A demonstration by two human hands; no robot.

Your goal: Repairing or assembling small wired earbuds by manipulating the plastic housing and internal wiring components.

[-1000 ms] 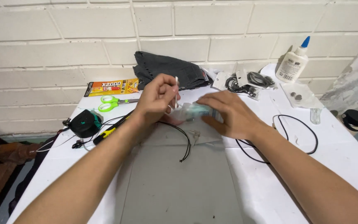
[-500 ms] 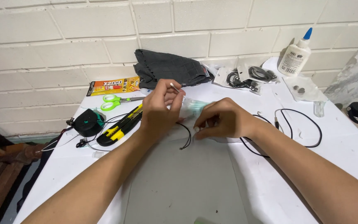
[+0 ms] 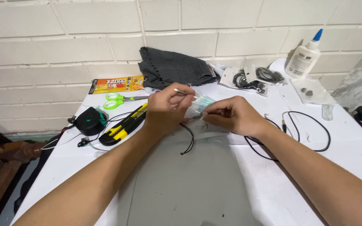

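Observation:
My left hand [image 3: 166, 109] is closed on a thin white stick, a cotton swab [image 3: 182, 92], its tip pointing right. My right hand [image 3: 233, 115] pinches a small clear plastic bag [image 3: 201, 103] with pale greenish contents, held just above the table between both hands. A short black cord [image 3: 188, 140] hangs from under my left hand onto the grey mat [image 3: 189, 188].
A dark grey folded cloth [image 3: 174, 67] lies at the wall. Left of my hands lie green scissors [image 3: 118, 99], a yellow-black utility knife [image 3: 124, 124], a black tape measure [image 3: 89, 121] and an orange glue pack [image 3: 116, 83]. A black cable loop [image 3: 302, 129], bagged cables [image 3: 252, 77] and a glue bottle [image 3: 303, 58] are on the right.
Both hands stayed close together over the table's middle; the left hand lowered slightly with the swab, and the right hand closed in on the small bag.

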